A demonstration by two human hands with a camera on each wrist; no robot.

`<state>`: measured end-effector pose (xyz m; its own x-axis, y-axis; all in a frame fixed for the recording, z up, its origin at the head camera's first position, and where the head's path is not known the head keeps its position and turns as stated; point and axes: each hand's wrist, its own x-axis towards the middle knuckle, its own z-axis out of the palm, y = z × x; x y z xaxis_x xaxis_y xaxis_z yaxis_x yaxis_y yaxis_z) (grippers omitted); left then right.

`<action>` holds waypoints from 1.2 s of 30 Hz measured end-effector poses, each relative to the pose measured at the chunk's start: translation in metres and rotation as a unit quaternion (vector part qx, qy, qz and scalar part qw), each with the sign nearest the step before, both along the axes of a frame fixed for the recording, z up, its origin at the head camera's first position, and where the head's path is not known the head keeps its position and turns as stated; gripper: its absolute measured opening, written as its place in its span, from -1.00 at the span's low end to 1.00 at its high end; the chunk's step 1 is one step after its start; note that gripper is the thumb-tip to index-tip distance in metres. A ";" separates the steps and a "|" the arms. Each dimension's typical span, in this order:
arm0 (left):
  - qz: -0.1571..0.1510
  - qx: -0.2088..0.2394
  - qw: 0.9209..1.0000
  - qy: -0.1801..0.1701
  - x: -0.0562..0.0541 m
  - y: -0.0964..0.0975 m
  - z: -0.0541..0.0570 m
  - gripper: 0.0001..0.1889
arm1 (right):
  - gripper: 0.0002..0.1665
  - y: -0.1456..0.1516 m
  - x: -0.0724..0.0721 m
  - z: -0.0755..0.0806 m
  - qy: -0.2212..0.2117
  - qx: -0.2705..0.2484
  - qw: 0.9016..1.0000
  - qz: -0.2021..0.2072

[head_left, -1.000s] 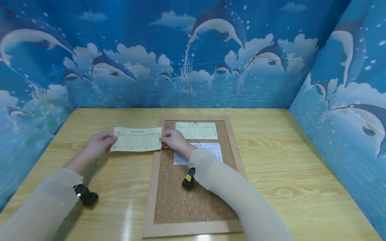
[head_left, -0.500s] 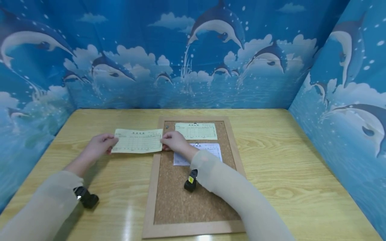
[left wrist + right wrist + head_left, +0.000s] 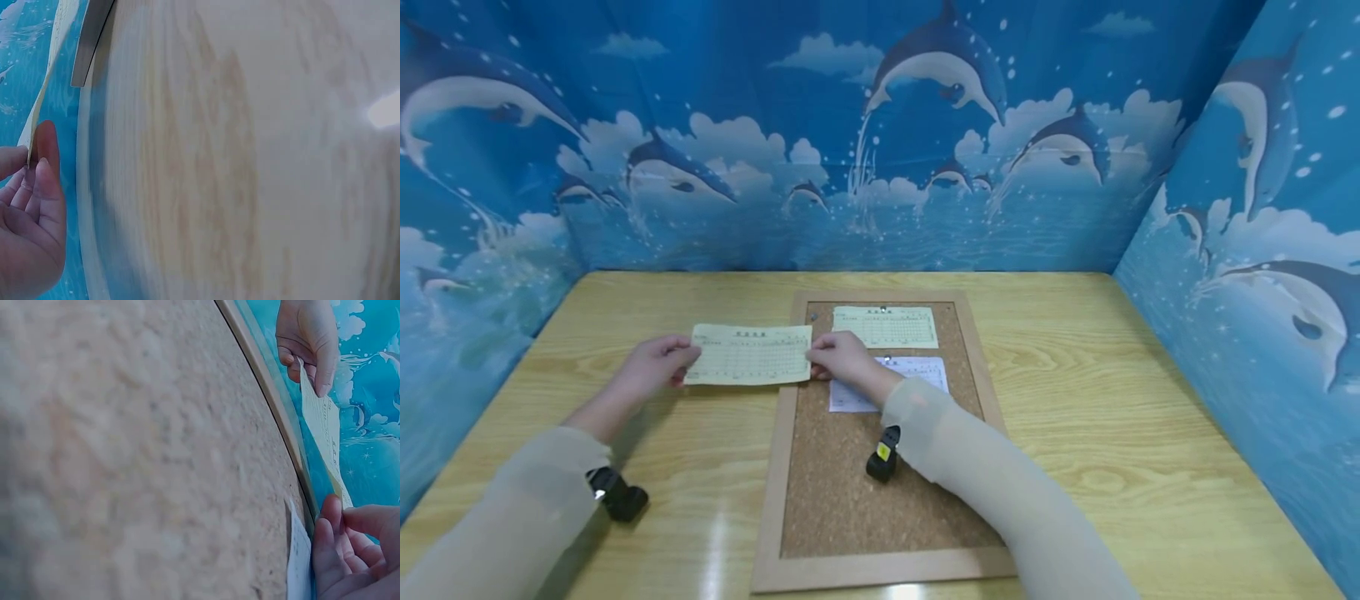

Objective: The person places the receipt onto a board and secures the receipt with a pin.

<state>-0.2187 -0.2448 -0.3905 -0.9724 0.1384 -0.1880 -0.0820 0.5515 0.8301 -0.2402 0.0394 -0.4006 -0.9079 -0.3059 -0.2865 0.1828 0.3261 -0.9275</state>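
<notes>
A pale yellow printed form [image 3: 748, 356] is stretched level between both hands, over the left side of the framed corkboard [image 3: 872, 508]. My left hand [image 3: 655, 367] pinches its left edge between thumb and fingers. At the opposite edge, my right hand [image 3: 844, 360] pinches the right end, above the cork. The right wrist view shows the form [image 3: 325, 425] raised off the board and slightly bowed. On the board hang a second yellow form [image 3: 891, 329] and, below it, a white form [image 3: 925, 373], partly hidden by the right hand. Each has a pin at its top edge.
A small pin [image 3: 813, 317] sits near the board's top left corner. The board lies on a wood-grain table [image 3: 1097, 417]. A blue dolphin-print curtain [image 3: 737, 225] encloses the back and sides. Both wrists carry small black cameras.
Both hands have carried the yellow form slightly to the right and a little toward the viewer, so more of it overlaps the board. The grips look the same.
</notes>
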 end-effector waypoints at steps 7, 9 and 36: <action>0.002 0.004 1.000 0.000 0.000 0.001 -0.001 -0.61 | -0.79 0.002 0.002 0.002 -0.008 0.000 1.000 -0.001; 0.002 0.004 1.000 -0.001 0.001 0.002 -0.001 -0.59 | -0.79 0.003 0.002 0.002 -0.010 -0.001 1.000 0.000; -0.016 -0.013 1.000 0.000 0.006 0.009 0.005 -0.61 | -0.80 0.014 0.007 0.004 -0.017 0.019 1.000 0.018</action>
<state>-0.2130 -0.2355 -0.3852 -0.9676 0.1649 -0.1912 -0.0634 0.5745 0.8160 -0.2327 0.0532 -0.3961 -0.8863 -0.3266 -0.3283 0.2010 0.3672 -0.9082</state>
